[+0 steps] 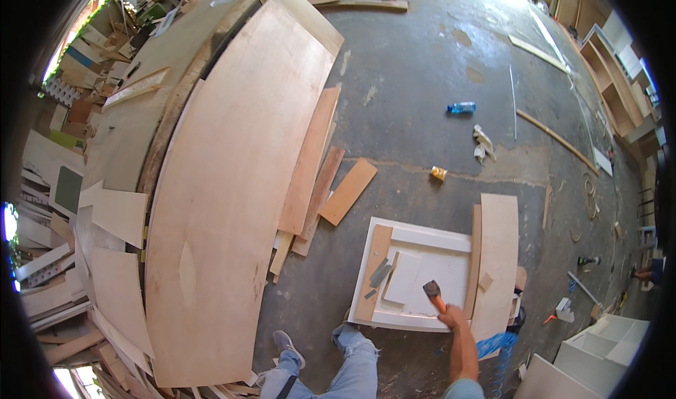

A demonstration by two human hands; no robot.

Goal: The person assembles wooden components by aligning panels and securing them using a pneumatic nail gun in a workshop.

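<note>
My right hand [453, 317] is wrapped round the orange handle of a hammer [432, 289], its dark head raised over a shallow white panel frame [431, 238] on the floor. Along the frame's left side lies a brown wooden strip [381, 248], with grey metal strips [380, 273] on it. A small white board [408, 279] rests inside, beside a thin wooden stick [391, 275]. Right of the hand a long pale plywood strip [499, 248] runs along the frame, bearing a small wood block [486, 281]. My left hand is out of sight.
A long plywood sheet [232, 153] leans against a wide bench [151, 107] on the left. Loose boards [348, 191] lie beside it. A blue bottle [461, 108], a yellow cup [439, 174] and a stick [556, 140] are on the floor. White cabinet parts [598, 350] stand lower right.
</note>
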